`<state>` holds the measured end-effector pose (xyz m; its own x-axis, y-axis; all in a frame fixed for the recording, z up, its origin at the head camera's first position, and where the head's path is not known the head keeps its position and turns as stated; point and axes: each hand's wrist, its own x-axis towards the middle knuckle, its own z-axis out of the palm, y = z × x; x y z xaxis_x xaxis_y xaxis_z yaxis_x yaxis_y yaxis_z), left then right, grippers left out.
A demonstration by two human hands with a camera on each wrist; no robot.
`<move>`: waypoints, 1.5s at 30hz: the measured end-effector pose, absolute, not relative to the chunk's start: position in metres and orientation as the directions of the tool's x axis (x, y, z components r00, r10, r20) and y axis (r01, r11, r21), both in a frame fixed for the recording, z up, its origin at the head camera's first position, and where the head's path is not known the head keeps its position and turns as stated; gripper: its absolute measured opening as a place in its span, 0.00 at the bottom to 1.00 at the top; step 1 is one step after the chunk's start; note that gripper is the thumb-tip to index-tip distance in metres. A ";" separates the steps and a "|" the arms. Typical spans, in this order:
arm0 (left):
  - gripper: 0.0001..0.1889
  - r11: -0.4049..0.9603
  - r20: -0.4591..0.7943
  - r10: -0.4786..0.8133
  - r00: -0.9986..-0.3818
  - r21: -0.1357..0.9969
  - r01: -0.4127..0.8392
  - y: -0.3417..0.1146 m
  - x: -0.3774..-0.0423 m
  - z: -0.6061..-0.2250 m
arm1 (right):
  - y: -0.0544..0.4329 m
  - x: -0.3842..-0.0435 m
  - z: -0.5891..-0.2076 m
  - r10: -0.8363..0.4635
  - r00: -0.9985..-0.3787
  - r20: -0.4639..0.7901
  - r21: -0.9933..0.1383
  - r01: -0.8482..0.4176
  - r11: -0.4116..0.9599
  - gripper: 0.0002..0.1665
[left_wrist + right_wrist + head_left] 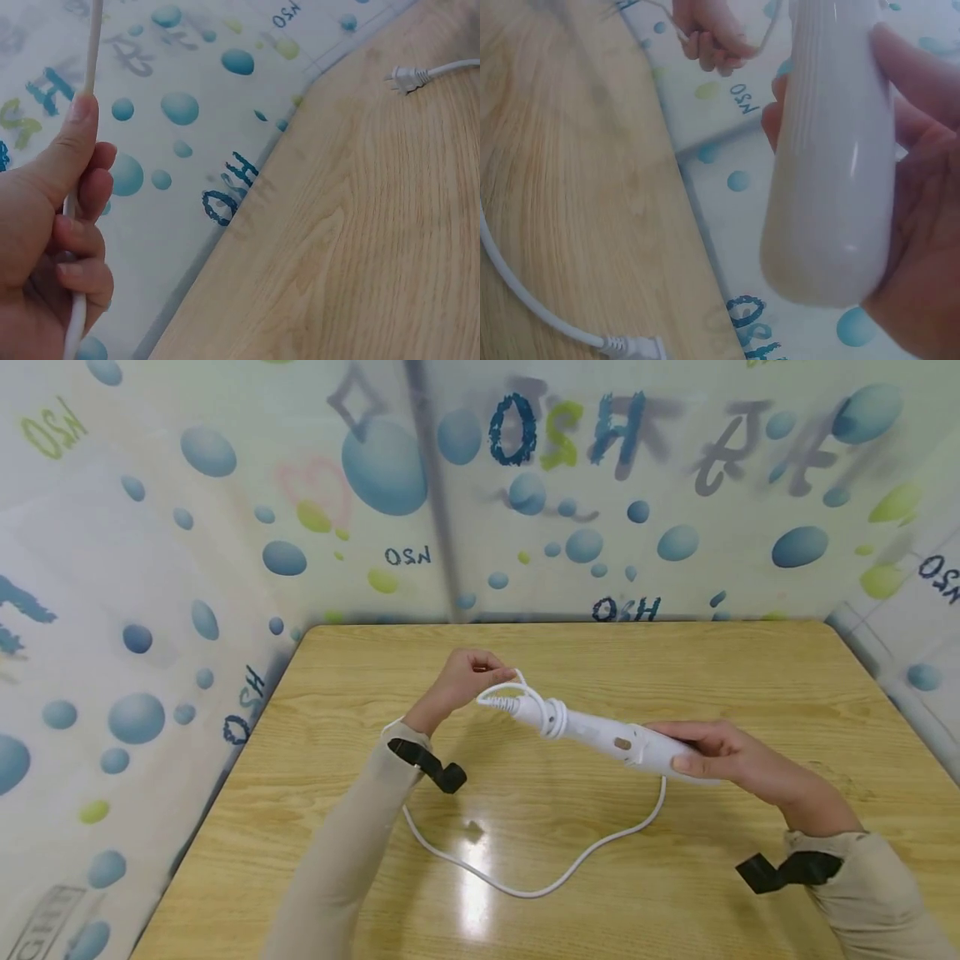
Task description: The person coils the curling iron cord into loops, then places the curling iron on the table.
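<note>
My right hand (738, 760) grips a white wand-shaped electric appliance (600, 732) by its smooth, rounded end, thumb on the near side. The appliance is held tilted above the table, its cord end towards the left. Loops of the white cord (555, 718) go round the body near that end. My left hand (467, 681) holds the cord just beyond the cord end; in the left wrist view the cord (73, 322) runs through the curled fingers and under the thumb. The cord's two-prong plug (409, 79) lies on the table.
The wooden table (337, 693) meets a patterned wall sheet (480, 527) at its back and left. A slack length of cord (525, 893) curves across the tabletop below the hands. Black straps with small cameras (427, 764) sit on both wrists.
</note>
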<state>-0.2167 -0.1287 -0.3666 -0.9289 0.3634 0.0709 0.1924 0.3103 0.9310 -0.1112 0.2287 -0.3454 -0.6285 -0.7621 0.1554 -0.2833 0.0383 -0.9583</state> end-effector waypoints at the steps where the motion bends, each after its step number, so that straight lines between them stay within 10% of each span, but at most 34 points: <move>1: 0.10 0.322 0.081 0.390 -0.917 0.921 0.218 -0.129 -0.217 -0.365 | 0.229 -0.111 -0.346 -0.771 -0.620 0.143 -0.961 -0.272 0.041 0.28; 8: 0.09 0.300 0.155 0.562 -0.813 0.877 0.375 -0.132 -0.218 -0.357 | 0.230 -0.111 -0.348 -0.831 -0.552 0.070 -0.973 -0.220 0.064 0.28; 17: 0.07 0.422 0.136 0.497 -0.857 0.825 0.376 -0.127 -0.217 -0.342 | 0.227 -0.111 -0.348 -0.863 -0.502 -0.051 -0.954 -0.232 0.191 0.27; 45: 0.07 0.313 0.341 0.668 -0.662 0.678 0.665 -0.097 -0.166 -0.275 | 0.216 -0.120 -0.365 -0.692 -0.696 -0.193 -0.870 -0.205 0.448 0.29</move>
